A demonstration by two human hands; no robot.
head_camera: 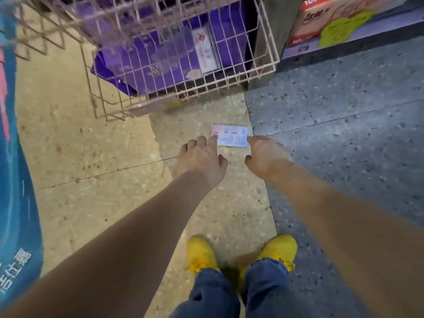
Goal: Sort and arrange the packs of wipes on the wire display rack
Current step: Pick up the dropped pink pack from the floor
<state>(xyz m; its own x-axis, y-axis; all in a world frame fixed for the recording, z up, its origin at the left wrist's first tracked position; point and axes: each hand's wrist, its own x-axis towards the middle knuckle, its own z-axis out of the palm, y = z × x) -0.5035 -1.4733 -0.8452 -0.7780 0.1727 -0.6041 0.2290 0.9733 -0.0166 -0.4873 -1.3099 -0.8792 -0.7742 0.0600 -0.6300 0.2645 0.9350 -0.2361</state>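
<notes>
A small flat pack of wipes (230, 135), pale with blue and red print, lies on the floor just in front of the wire display rack (267, 51). My left hand (201, 159) hovers at the pack's left edge, fingers spread, fingertips touching or nearly touching it. My right hand (266, 157) reaches at its right edge, fingers apart, holding nothing. Inside the rack's lowest basket lie large purple packs (146, 53) and one white pack (205, 52) standing against the wire.
Below me stand my yellow shoes (278, 249) and blue jeans. A blue printed bag or package (16, 203) fills the left edge. A boxed tissue pack (332, 17) sits on a low shelf at top right. The floor is beige left, grey right.
</notes>
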